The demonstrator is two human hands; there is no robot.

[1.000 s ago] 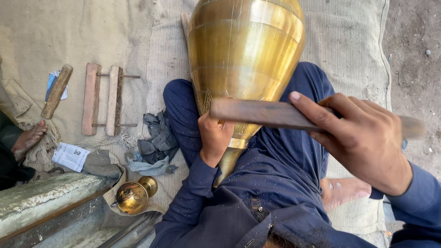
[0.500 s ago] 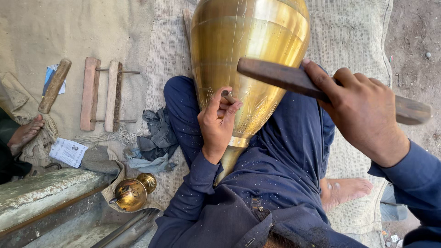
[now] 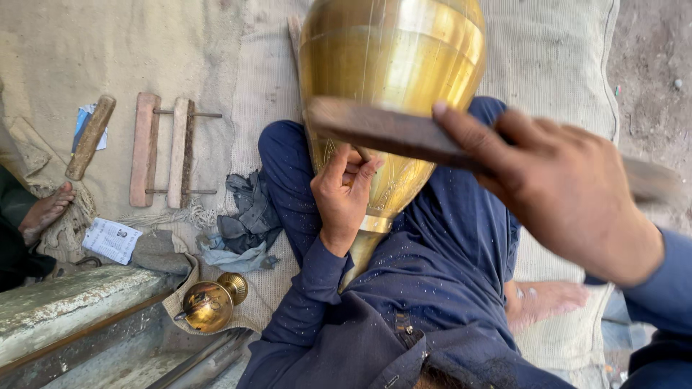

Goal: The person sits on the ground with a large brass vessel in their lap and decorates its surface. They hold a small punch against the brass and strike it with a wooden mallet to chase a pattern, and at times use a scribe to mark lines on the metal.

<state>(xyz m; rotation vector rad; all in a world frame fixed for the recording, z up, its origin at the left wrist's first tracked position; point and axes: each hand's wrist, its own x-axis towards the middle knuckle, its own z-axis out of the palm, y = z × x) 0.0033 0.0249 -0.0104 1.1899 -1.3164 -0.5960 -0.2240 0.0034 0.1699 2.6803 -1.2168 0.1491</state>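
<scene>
At the centre and top of the frame a large brass vessel [image 3: 393, 86] lies across the person's lap, its narrow neck pointing down toward the lower middle. The left hand [image 3: 344, 194] presses against the vessel's lower body, fingers pinched around what looks like a thin tool, though it is mostly hidden. The right hand [image 3: 569, 194], blurred at right, is wrapped tight around a wooden mallet [image 3: 389, 130] held flat just above the brass. Done well, each blow would land squarely on the tool, with the left wrist braced on the vessel so it cannot slip. Open room lies rightward over the burlap sacking [image 3: 562, 65]; at left, the wooden frame [image 3: 162, 148], grey rags [image 3: 245, 223] and small brass pot [image 3: 209, 302] crowd the floor.
</scene>
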